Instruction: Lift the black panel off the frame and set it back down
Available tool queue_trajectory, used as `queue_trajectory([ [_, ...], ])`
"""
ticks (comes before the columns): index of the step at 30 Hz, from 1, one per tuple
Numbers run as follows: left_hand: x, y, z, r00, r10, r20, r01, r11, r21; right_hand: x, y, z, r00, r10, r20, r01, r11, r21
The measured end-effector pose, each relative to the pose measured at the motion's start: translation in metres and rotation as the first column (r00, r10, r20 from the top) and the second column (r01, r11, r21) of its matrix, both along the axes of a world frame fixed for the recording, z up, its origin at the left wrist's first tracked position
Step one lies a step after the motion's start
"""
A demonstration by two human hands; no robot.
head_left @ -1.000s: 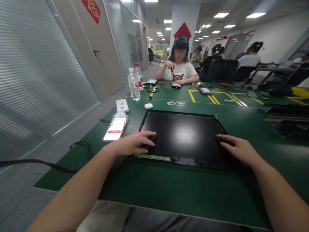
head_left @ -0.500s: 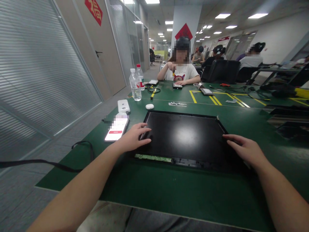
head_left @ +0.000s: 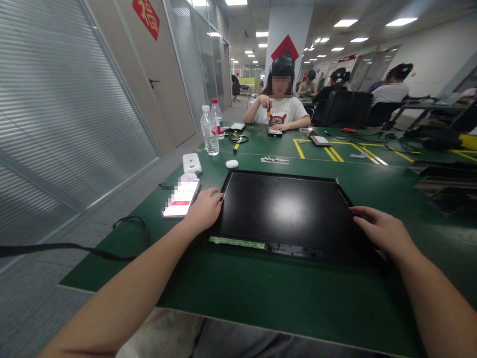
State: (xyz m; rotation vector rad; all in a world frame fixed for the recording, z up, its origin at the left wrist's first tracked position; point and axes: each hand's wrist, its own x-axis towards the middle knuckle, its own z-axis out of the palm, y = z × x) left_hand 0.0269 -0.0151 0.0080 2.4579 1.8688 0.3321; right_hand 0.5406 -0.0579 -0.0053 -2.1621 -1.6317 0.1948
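A black LCD screen panel [head_left: 253, 209] in a thin dark frame lies face up on the green table. Along its near edge runs a narrow green circuit board [head_left: 237, 243], with a dark strip to its right. My left hand [head_left: 205, 206] is closed at the panel's left edge; its thumb is mostly hidden. On the opposite side, my right hand [head_left: 385, 231] has curled fingers and thumb at the right edge. A lit phone [head_left: 182, 198] lies just left of my left hand.
Beyond the panel are a white earbud case [head_left: 231, 164], a white charger-like block [head_left: 191, 163] and two water bottles [head_left: 210, 132]. Across the table a person [head_left: 278, 107] handles a small drive-like device [head_left: 275, 132]. Dark flat panels [head_left: 447, 184] lie at right; a black strap [head_left: 74, 248] hangs at left.
My left hand has drawn back leftward from over the panel to its left edge, and its spread fingers have closed in. My right hand stays at the right edge, nearly unmoved.
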Motion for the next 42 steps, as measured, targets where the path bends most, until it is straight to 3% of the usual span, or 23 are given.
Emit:
queue_trajectory([
  [8,0.001,0.001,-0.001,1.000,-0.007,-0.017,0.007,1.000,0.002,0.003,0.004,-0.011,0.999,0.043,0.012,-0.044,0.996,0.072],
  [16,0.001,0.002,-0.003,0.999,-0.021,0.036,0.021,1.000,0.012,0.014,0.007,-0.013,0.990,0.036,-0.134,-0.025,0.996,0.081],
  [21,0.000,0.003,-0.004,1.000,-0.016,0.006,0.016,1.000,-0.005,0.009,0.007,-0.010,0.973,-0.031,-0.230,0.029,0.999,-0.012],
  [27,-0.001,0.005,-0.006,0.998,-0.032,0.047,0.031,0.999,0.014,0.004,0.008,-0.010,0.949,-0.031,-0.314,0.043,0.999,0.032],
  [42,0.000,0.003,-0.003,0.999,-0.025,0.040,0.026,1.000,-0.009,0.005,0.009,-0.013,0.961,-0.054,-0.270,0.060,0.998,0.013],
])
